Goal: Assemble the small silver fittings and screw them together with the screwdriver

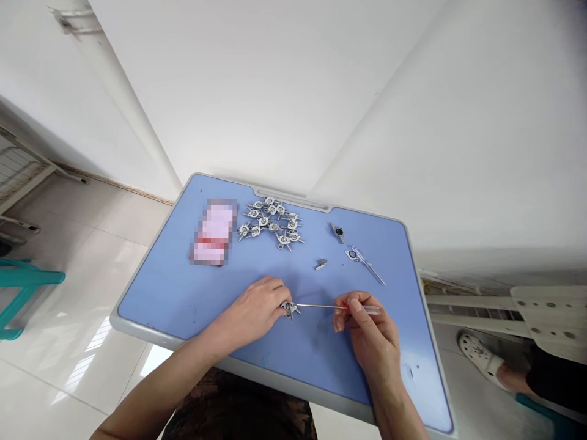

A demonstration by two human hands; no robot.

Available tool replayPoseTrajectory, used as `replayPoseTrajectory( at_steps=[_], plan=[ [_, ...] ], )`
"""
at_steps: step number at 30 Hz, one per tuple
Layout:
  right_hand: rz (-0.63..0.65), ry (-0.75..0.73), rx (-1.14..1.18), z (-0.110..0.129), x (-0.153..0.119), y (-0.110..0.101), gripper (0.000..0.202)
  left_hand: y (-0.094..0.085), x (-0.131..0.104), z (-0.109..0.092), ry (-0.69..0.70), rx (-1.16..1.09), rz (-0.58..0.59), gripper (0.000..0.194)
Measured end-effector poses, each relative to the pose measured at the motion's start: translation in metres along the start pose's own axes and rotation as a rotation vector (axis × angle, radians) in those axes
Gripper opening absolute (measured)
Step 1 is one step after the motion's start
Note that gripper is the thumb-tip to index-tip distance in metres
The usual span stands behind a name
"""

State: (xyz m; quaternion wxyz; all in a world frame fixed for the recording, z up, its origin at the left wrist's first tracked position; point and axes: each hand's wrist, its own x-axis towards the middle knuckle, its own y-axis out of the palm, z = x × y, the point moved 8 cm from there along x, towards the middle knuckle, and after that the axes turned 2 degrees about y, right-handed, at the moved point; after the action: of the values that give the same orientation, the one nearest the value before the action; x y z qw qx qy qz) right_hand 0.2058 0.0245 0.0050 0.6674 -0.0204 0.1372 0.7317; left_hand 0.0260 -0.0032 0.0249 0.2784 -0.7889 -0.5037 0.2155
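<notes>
My left hand (261, 308) pinches a small silver metal fitting (289, 308) just above the tabletop. A thin screwdriver (321, 306) with a clear and red handle is gripped in my right hand (371, 330). Its shaft points left, and the tip meets the fitting's right side; whether it sits in a screw I cannot tell. Behind my hands lies a pile of similar metal fittings (274, 226). Right of the pile are a fitting with a dark round centre (338, 231), a small loose metal piece (321, 264) and another fitting (353, 254) beside a clear-handled screwdriver (373, 272).
The blue table (257, 269) has a grey rim and stands against white walls. A blurred pink phone-like rectangle (214, 235) lies at its left. A teal stool (27, 278) is on the floor at left. At right show a white metal frame (477, 315) and a person's foot in a white clog (479, 354).
</notes>
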Motion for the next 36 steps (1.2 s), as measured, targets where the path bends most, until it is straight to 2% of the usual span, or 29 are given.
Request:
replayPoseTrajectory(
  at_steps=[7,18,25,29,32,36],
  plan=[
    [0.144,-0.183,-0.154,0.018,-0.01,0.004,0.017,-0.001,0.0,-0.001,0.006,0.009,-0.005,0.008],
    [0.304,-0.261,-0.405,0.032,-0.025,0.015,0.017,-0.001,0.0,-0.001,-0.005,0.032,0.017,0.009],
    [0.427,-0.409,-0.691,0.045,-0.04,0.029,0.009,0.001,0.0,0.0,-0.009,0.022,0.025,0.009],
    [0.413,-0.384,-0.724,0.05,-0.039,0.033,0.01,0.002,0.0,0.002,0.001,0.026,0.015,0.007],
    [0.311,-0.388,-0.764,0.055,-0.029,0.033,0.008,0.002,0.001,0.003,-0.005,0.033,0.018,0.008],
    [0.169,-0.467,-0.836,0.068,-0.014,0.039,0.013,0.0,0.001,0.001,0.005,0.022,0.002,0.009]
  ],
)
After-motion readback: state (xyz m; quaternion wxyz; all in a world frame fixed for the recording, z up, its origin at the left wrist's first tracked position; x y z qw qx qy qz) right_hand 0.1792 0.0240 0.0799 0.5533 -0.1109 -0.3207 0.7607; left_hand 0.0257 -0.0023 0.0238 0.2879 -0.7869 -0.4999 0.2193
